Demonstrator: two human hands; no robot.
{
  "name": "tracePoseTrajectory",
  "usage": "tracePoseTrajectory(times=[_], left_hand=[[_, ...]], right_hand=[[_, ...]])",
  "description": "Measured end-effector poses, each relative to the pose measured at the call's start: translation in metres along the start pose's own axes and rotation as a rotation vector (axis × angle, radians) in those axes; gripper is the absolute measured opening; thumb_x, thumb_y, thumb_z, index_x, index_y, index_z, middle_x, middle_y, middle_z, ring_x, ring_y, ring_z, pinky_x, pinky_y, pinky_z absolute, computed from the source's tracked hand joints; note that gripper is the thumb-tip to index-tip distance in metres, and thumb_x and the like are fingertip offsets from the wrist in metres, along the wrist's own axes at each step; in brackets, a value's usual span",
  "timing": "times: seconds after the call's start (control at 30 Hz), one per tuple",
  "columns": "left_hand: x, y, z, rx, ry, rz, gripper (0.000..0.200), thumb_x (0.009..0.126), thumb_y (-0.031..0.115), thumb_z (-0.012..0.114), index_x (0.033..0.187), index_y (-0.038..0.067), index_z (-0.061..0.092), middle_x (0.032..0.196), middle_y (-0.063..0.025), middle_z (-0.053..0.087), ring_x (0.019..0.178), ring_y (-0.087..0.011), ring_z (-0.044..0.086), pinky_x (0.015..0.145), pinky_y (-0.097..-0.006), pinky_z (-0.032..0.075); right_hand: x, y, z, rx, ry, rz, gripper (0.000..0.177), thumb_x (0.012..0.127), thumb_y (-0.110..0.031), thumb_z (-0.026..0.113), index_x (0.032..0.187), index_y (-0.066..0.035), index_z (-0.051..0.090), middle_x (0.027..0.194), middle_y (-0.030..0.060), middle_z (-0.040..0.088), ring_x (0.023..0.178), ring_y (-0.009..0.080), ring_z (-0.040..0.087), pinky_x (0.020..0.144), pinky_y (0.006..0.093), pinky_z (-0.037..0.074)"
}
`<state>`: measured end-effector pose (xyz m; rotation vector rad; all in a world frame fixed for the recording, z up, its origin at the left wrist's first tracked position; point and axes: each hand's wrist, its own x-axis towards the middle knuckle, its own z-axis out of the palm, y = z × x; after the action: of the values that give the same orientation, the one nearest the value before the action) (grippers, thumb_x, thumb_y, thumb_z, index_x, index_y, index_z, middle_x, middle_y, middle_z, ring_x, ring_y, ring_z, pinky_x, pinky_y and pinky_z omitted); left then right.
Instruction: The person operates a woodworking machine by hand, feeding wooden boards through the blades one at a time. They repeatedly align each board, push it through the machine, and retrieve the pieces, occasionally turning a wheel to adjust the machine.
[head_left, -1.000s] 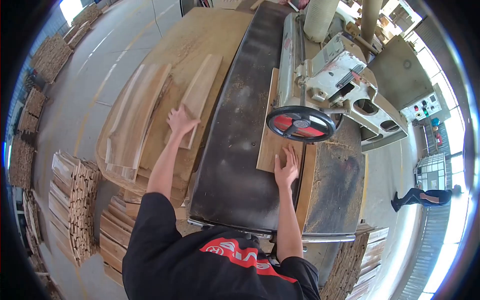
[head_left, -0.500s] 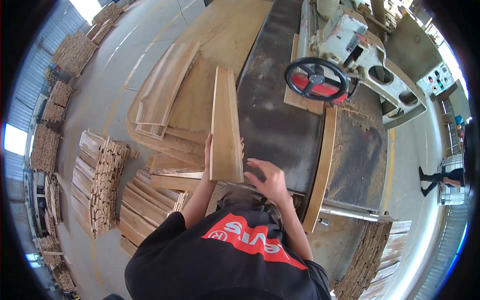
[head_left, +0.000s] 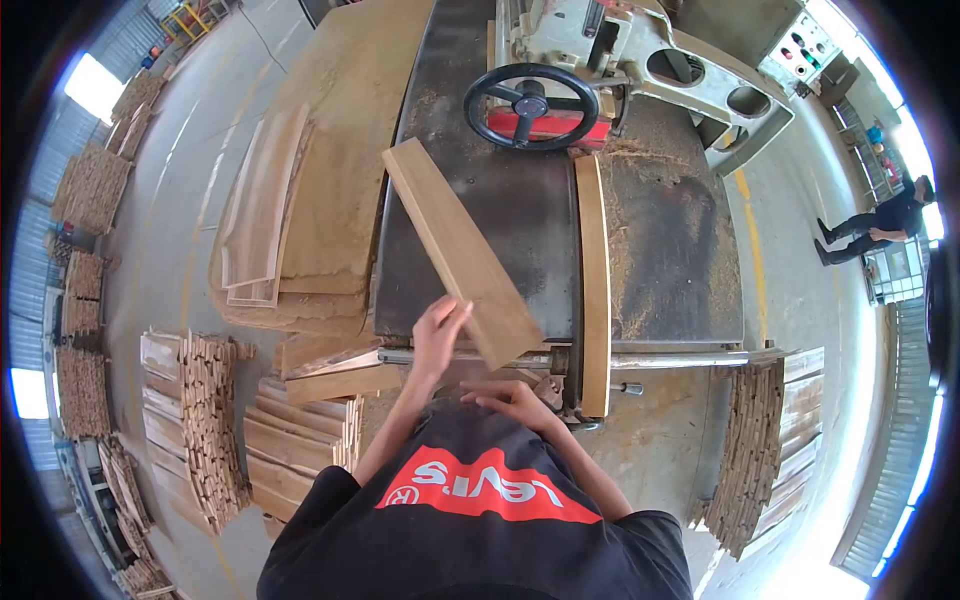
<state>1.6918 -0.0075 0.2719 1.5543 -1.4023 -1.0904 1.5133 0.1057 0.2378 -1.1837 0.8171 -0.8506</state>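
A wooden board (head_left: pixel 462 258) lies slantwise over the dark metal machine table (head_left: pixel 520 190), its near end toward me and its far end to the upper left. My left hand (head_left: pixel 437 332) grips its left edge near the close end, thumb and fingers at the wood. Close to my chest, below the board's near end, my right hand (head_left: pixel 512 402) is empty with its fingers loosely stretched out. To the right, a long wooden strip (head_left: pixel 594 290) runs along the table, apart from both hands.
A machine with a black handwheel (head_left: pixel 530 105) stands ahead. Thin boards (head_left: pixel 265 215) lie on a plywood sheet (head_left: pixel 345 140) at the left. Stacked planks (head_left: pixel 300 440) stand on the floor at both sides. A person (head_left: pixel 885 225) stands far right, near a control panel (head_left: pixel 800 50).
The board has gone from raised and nearly upright in view to slanting over the table. My right hand has drawn back toward my chest. The view has shifted to the right.
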Motion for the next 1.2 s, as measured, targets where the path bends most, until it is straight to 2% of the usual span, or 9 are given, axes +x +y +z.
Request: tracePoseTrajectory(times=[0.13, 0.17, 0.23, 0.4, 0.53, 0.7, 0.9, 1.1, 1.2], left_hand=[[-0.010, 0.006, 0.026, 0.149, 0.019, 0.211, 0.060, 0.095, 0.033, 0.079, 0.137, -0.007, 0.064, 0.120, -0.0195, 0.073, 0.115, -0.0218, 0.066, 0.102, -0.0333, 0.048], [-0.010, 0.015, 0.034, -0.313, -0.065, -0.135, 0.059, 0.098, 0.035, 0.077, 0.136, -0.008, 0.063, 0.122, -0.0164, 0.073, 0.116, -0.0174, 0.065, 0.100, -0.0297, 0.048], [-0.001, 0.003, 0.038, -0.374, -0.042, -0.075, 0.058, 0.100, 0.035, 0.075, 0.136, -0.009, 0.062, 0.124, -0.0153, 0.072, 0.118, -0.0169, 0.064, 0.101, -0.0300, 0.048], [-0.002, 0.026, 0.029, -0.479, 0.023, -0.127, 0.055, 0.108, 0.040, 0.062, 0.146, 0.000, 0.058, 0.137, -0.0084, 0.064, 0.122, -0.0163, 0.060, 0.107, -0.0328, 0.046], [-0.010, 0.001, 0.040, -0.532, 0.091, -0.046, 0.045, 0.107, 0.029, 0.064, 0.138, -0.004, 0.063, 0.130, -0.0110, 0.069, 0.115, -0.0161, 0.064, 0.103, -0.0297, 0.046], [-0.031, -0.001, 0.030, -0.437, -0.180, -0.170, 0.042, 0.109, 0.031, 0.059, 0.128, -0.004, 0.070, 0.123, -0.0092, 0.073, 0.112, -0.0147, 0.065, 0.099, -0.0305, 0.050], [-0.012, 0.005, 0.041, -0.281, -0.432, -0.060, 0.049, 0.112, 0.037, 0.052, 0.131, -0.004, 0.069, 0.145, -0.0113, 0.063, 0.134, -0.0191, 0.056, 0.113, -0.0355, 0.042], [0.007, 0.000, 0.048, -0.232, -0.504, 0.005, 0.048, 0.111, 0.039, 0.054, 0.130, -0.002, 0.070, 0.149, -0.0129, 0.060, 0.138, -0.0216, 0.054, 0.117, -0.0368, 0.038], [0.011, 0.013, 0.053, -0.261, -0.436, 0.002, 0.042, 0.106, 0.035, 0.063, 0.122, -0.003, 0.073, 0.122, -0.0185, 0.074, 0.133, -0.0289, 0.062, 0.110, -0.0379, 0.045]], right_hand=[[0.002, -0.032, -0.012, -0.098, 0.350, 0.296, 0.025, 0.101, -0.016, 0.072, 0.119, 0.001, 0.071, 0.102, 0.0116, 0.079, 0.101, 0.0153, 0.075, 0.090, 0.0316, 0.057], [0.008, -0.046, -0.017, -0.378, 0.425, 0.358, 0.034, 0.091, -0.021, 0.083, 0.115, 0.000, 0.069, 0.114, 0.0171, 0.076, 0.112, 0.0222, 0.072, 0.093, 0.0346, 0.057], [0.018, -0.038, -0.030, -0.989, 0.549, -0.087, 0.065, 0.076, -0.028, 0.092, 0.131, -0.005, 0.064, 0.139, 0.0252, 0.063, 0.128, 0.0364, 0.061, 0.102, 0.0462, 0.053], [0.059, -0.040, -0.053, -1.211, 0.453, -0.058, 0.114, 0.062, -0.032, 0.095, 0.159, -0.014, 0.040, 0.166, 0.0259, 0.024, 0.145, 0.0504, 0.034, 0.116, 0.0633, 0.032], [0.044, -0.032, -0.027, -1.275, 0.513, 0.094, 0.111, 0.066, -0.036, 0.090, 0.162, -0.014, 0.037, 0.162, 0.0301, 0.026, 0.136, 0.0533, 0.039, 0.112, 0.0629, 0.036], [0.010, -0.039, 0.006, -1.352, 0.530, 0.351, 0.113, 0.072, -0.040, 0.087, 0.160, 0.002, 0.031, 0.165, 0.0350, 0.021, 0.143, 0.0536, 0.034, 0.116, 0.0619, 0.032], [0.006, -0.012, -0.011, -1.194, 0.508, 0.061, 0.100, 0.083, -0.026, 0.079, 0.158, 0.013, 0.025, 0.169, 0.0365, 0.013, 0.157, 0.0538, 0.013, 0.128, 0.0609, 0.019], [0.015, -0.008, -0.017, -1.130, 0.541, -0.004, 0.096, 0.081, -0.015, 0.073, 0.159, 0.012, 0.025, 0.168, 0.0369, 0.015, 0.156, 0.0554, 0.015, 0.128, 0.0611, 0.018], [0.022, -0.007, -0.019, -1.160, 0.568, 0.018, 0.097, 0.080, -0.017, 0.074, 0.158, 0.015, 0.024, 0.167, 0.0381, 0.015, 0.157, 0.0536, 0.015, 0.128, 0.0622, 0.018]])
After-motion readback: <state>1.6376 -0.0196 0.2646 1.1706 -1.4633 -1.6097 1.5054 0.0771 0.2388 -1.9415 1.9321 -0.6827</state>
